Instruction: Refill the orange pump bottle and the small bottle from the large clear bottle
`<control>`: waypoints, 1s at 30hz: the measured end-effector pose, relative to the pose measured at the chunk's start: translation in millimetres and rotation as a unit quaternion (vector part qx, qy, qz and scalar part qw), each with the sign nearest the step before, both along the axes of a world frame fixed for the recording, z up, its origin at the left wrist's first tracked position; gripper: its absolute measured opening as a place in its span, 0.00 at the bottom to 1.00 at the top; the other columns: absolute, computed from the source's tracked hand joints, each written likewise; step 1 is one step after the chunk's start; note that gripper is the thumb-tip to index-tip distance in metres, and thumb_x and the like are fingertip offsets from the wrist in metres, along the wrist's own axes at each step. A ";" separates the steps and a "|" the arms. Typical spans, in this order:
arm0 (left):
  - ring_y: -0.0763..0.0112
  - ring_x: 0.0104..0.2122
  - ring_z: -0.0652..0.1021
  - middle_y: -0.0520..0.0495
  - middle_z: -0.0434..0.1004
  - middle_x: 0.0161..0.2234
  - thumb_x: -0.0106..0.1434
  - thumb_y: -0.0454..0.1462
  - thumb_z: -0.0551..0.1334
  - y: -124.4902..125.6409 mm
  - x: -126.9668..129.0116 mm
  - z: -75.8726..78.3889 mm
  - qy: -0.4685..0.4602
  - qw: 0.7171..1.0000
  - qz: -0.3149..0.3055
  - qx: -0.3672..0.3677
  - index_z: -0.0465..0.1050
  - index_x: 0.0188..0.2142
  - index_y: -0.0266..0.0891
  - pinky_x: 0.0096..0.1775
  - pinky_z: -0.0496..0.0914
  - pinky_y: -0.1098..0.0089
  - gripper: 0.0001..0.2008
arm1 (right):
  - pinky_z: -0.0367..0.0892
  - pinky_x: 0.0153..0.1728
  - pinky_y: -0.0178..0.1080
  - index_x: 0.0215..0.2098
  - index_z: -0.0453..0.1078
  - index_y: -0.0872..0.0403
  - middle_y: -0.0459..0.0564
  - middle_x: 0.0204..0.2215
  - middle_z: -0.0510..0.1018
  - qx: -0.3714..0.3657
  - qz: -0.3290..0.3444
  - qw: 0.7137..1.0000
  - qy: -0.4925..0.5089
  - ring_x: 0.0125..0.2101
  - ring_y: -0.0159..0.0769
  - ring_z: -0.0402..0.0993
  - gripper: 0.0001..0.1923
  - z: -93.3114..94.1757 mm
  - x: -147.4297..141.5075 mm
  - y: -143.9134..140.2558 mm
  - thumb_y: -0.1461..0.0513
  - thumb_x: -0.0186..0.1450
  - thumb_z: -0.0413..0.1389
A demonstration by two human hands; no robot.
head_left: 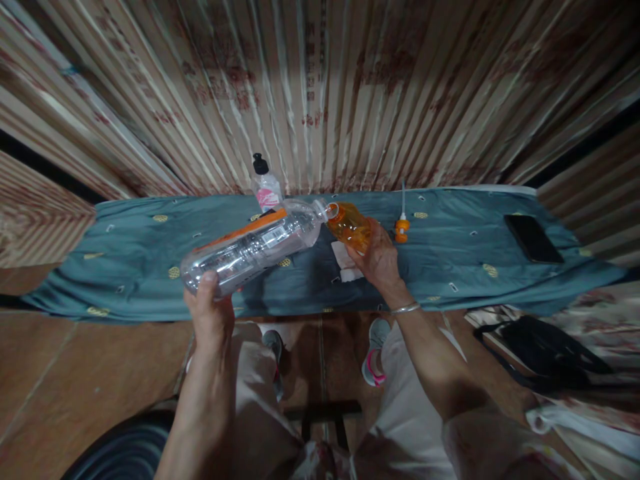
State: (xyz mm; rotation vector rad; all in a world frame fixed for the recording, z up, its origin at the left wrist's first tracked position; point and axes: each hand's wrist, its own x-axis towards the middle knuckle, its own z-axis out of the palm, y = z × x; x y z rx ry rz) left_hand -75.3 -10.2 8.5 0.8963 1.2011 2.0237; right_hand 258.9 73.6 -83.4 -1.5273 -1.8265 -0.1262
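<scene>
My left hand (pixel 210 310) grips the base of a large clear plastic bottle (pixel 255 243) with an orange label strip. That bottle is tilted, its open neck pointing right and slightly up. In my right hand (pixel 377 257) is a smaller amber bottle (pixel 350 225), held so its mouth meets the clear bottle's mouth. Whether liquid passes between them I cannot make out. A pump top (pixel 401 228) with orange collar and a pale tube lies right of my right hand. Below the amber bottle lies a folded white cloth or tissue (pixel 346 261).
A teal patterned cloth (pixel 450 267) covers the narrow table. Behind the clear bottle stands a bottle with a black cap (pixel 267 187). A black phone (pixel 533 238) lies at the right end. A pleated curtain (pixel 310 87) hangs behind; a black bag (pixel 545 347) rests at lower right.
</scene>
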 end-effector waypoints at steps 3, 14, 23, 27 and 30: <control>0.71 0.30 0.76 0.42 0.90 0.47 0.45 0.58 0.85 -0.3 0.6 0.9 -0.001 1.000 -0.002 0.002 0.89 0.55 0.43 0.24 0.65 0.77 0.40 | 0.81 0.69 0.72 0.77 0.67 0.63 0.79 0.66 0.84 0.001 0.002 1.000 0.000 0.68 0.68 0.83 0.39 0.5 0.4 -0.2 0.50 0.78 0.66; 0.68 0.32 0.78 0.43 0.88 0.47 0.48 0.58 0.84 0.1 -0.8 -2.8 0.014 1.000 -0.002 0.014 0.86 0.61 0.44 0.27 0.68 0.75 0.43 | 0.81 0.70 0.72 0.78 0.66 0.63 0.79 0.67 0.84 0.000 -0.002 1.000 -0.001 0.68 0.68 0.84 0.39 0.1 -1.3 -0.8 0.48 0.79 0.65; 0.67 0.33 0.78 0.42 0.87 0.46 0.50 0.59 0.83 -0.4 -2.8 -6.6 0.028 1.000 0.007 0.001 0.86 0.60 0.43 0.28 0.69 0.73 0.42 | 0.80 0.71 0.72 0.80 0.64 0.63 0.79 0.68 0.82 -0.016 0.000 1.000 -0.005 0.69 0.68 0.82 0.41 1.0 -1.1 -0.3 0.48 0.79 0.65; 0.68 0.31 0.77 0.44 0.87 0.45 0.50 0.60 0.83 -0.1 -4.8 -7.0 0.038 0.999 0.002 0.003 0.85 0.61 0.45 0.27 0.67 0.74 0.43 | 0.82 0.69 0.71 0.78 0.67 0.62 0.77 0.66 0.84 0.001 -0.002 1.000 -0.002 0.67 0.67 0.84 0.38 1.1 -1.9 -0.5 0.47 0.80 0.63; 0.67 0.32 0.76 0.44 0.86 0.43 0.50 0.60 0.83 -0.3 -5.3 -6.0 0.038 0.999 -0.006 0.005 0.85 0.62 0.44 0.28 0.69 0.73 0.44 | 0.83 0.67 0.71 0.77 0.68 0.62 0.76 0.65 0.85 0.012 -0.006 1.000 -0.004 0.66 0.67 0.85 0.37 0.2 -2.0 -0.2 0.46 0.81 0.63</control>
